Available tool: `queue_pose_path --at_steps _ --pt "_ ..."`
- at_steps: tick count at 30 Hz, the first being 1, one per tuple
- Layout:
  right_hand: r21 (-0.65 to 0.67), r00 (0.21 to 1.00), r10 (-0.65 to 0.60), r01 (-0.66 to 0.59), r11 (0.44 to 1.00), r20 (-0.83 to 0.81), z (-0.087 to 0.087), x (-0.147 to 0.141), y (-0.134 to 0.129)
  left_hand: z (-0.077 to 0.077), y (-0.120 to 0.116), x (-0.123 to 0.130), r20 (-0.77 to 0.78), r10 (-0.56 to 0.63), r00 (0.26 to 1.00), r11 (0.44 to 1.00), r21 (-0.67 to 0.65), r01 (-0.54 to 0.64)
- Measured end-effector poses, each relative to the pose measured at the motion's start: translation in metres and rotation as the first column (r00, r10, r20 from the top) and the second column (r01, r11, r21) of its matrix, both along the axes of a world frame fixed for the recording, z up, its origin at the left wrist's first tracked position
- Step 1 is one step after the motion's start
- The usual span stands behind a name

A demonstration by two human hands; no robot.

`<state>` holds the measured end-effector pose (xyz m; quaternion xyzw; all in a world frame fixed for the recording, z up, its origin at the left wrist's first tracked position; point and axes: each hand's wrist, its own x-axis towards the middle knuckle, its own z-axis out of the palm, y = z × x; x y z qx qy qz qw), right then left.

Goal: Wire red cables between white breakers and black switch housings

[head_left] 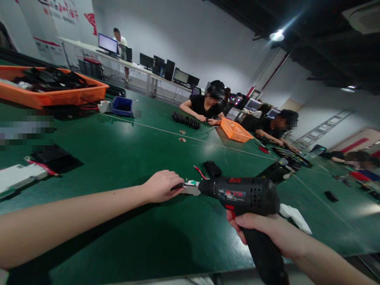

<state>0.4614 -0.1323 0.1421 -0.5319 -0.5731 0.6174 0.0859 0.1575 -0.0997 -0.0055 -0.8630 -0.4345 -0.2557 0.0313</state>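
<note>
My right hand (264,229) is wrapped round the grip of a black and red cordless drill (243,194), which points left. The drill's tip reaches a small whitish part with a green spot (191,186). My left hand (163,186) has its fingers closed on the left end of that part and partly hides it. The part's exact kind is unclear. Just behind it on the green table (142,150) lie a short red wire with a ring end (199,172) and a black block-like piece (212,169).
An orange basket (89,96) of black parts stands at the far left, near a blue bin (122,106). A white case (23,178) lies at left. Across the table, a person (204,105) works near another orange basket (236,130). Crumpled white material (295,218) lies right of the drill.
</note>
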Motion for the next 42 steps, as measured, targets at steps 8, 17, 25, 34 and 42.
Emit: queue_pose_path --at_steps 8,17,25,34,42 --pt "0.052 0.992 0.016 -0.01 0.999 -0.125 0.005 0.009 0.003 0.0 0.0 -0.001 0.003 -0.013 1.0 1.0 -0.004 0.013" --pt "0.811 0.998 0.022 -0.062 0.582 0.061 -0.026 0.024 0.079 0.0 0.001 -0.004 -0.012 -0.045 0.999 0.999 -0.007 0.045" --pt "0.802 0.672 -0.438 -0.479 0.357 0.597 -0.072 0.061 0.165 0.003 0.001 -0.001 -0.008 -0.024 1.0 0.998 -0.062 0.023" --pt "0.639 0.497 -0.412 -0.49 0.594 0.764 -0.112 0.094 0.182 0.0 0.004 -0.001 0.004 -0.036 0.999 0.997 -0.063 0.036" --pt "0.579 0.61 -0.224 -0.479 0.66 0.76 -0.112 0.107 0.189 0.001 0.004 -0.001 0.019 -0.045 0.999 0.997 -0.063 0.046"
